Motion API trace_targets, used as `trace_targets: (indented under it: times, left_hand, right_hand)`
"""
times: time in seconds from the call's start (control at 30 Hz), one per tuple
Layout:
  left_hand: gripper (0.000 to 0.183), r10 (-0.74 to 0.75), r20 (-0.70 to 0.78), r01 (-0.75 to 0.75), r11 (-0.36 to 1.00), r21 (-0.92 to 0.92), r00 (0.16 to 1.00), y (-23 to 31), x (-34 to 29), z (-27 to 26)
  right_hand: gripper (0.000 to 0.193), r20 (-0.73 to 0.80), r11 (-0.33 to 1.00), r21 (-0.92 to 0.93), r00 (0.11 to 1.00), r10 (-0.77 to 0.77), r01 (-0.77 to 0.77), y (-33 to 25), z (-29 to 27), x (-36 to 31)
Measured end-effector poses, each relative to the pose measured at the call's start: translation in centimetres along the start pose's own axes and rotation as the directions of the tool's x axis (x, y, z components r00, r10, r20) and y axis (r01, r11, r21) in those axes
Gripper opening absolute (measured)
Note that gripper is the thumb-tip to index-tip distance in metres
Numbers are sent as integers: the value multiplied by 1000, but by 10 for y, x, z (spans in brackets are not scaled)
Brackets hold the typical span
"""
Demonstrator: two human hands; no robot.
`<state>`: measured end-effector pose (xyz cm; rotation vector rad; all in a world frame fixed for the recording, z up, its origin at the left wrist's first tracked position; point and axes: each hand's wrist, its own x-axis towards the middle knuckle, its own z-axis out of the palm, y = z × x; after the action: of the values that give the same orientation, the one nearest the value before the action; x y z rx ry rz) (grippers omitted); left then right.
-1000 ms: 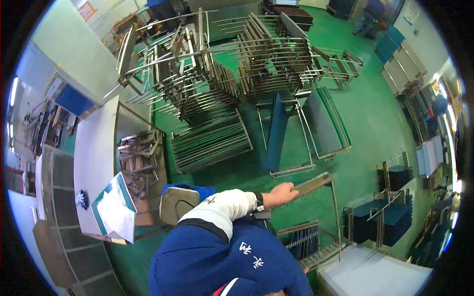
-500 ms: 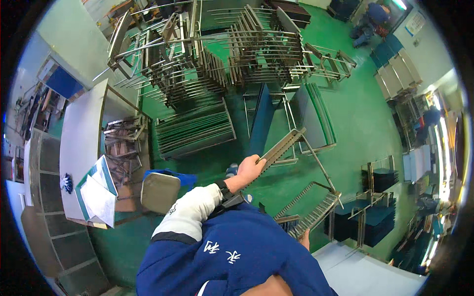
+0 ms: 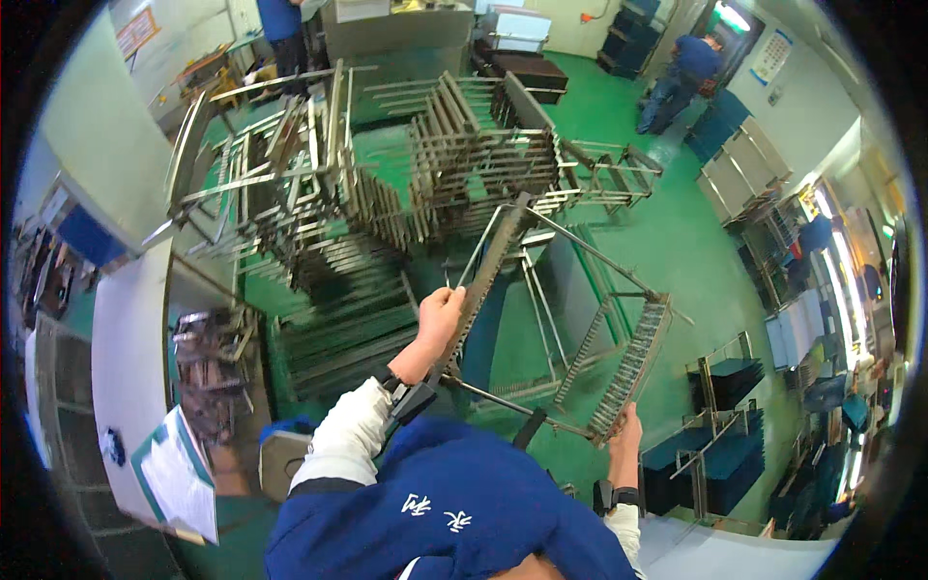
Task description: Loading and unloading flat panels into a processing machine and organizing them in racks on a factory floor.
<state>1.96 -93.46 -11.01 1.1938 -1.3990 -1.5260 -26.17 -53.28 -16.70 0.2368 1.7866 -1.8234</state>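
Note:
Both my hands hold a metal slotted rack (image 3: 635, 367), an open frame with toothed side bars joined by thin rods, raised in front of my body and tilted. My left hand (image 3: 440, 319) is closed round its long left bar, near the middle. Closed on the near end of the right toothed bar is my right hand (image 3: 626, 433), its fingers partly hidden behind the metal. Through the frame a dark blue panel (image 3: 479, 338) and green-edged boards (image 3: 592, 266) show on the floor beyond.
Stacked metal racks (image 3: 483, 145) crowd the floor ahead. A white-topped bench (image 3: 135, 338) with a clipboard (image 3: 176, 474) stands left, beside a stool (image 3: 280, 464). Dark panels in stands (image 3: 735, 449) are at right. One person (image 3: 681, 77) is far right, another (image 3: 280, 24) far left.
The rack has been lifted and swung up and forward, its right side rising most. My left hand moved with it, and more of my right hand shows. The view has tilted upward.

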Motion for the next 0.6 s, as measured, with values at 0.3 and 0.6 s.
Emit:
trace_targets:
  times: [0.3,0.6]
  left_hand:
    - [32,68,-123,-97,964,-246,990,133,205,-29]
    - [31,286,-332,-377,891,-252,899,243,361,-38]
  right_hand:
    - [31,178,964,140,952,-248,225,-170,277,79]
    - [34,412,945,309,880,-237,110,-290,486,193]
